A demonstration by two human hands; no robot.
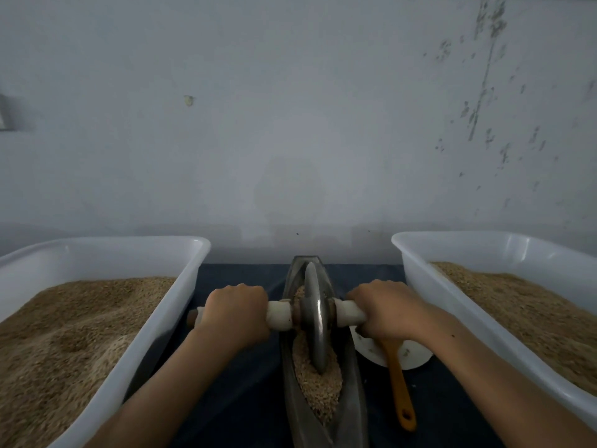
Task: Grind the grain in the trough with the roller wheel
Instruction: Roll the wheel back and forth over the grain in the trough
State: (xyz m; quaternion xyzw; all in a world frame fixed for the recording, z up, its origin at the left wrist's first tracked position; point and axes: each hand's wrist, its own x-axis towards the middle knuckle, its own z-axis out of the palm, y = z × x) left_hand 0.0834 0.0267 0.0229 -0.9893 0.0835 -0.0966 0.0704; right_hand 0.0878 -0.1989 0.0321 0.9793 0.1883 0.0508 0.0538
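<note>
Centrally, the trough (350,376) lies lengthwise on the dark bench (245,376), between two white tubs (190,273) (407,263) of grain. Grain (318,392) fills the trough's near half. The wheel (315,315) stands upright in the trough, rim in the grain. Left hand (234,313) and right hand (386,310) each have fingers clamped round the white axle handle (279,315), one either side of the wheel. An orange-handled scoop (399,386) lies just right of the trough.

Trough (350,396) between tubs (181,286); wheel (315,315) in trough.
</note>
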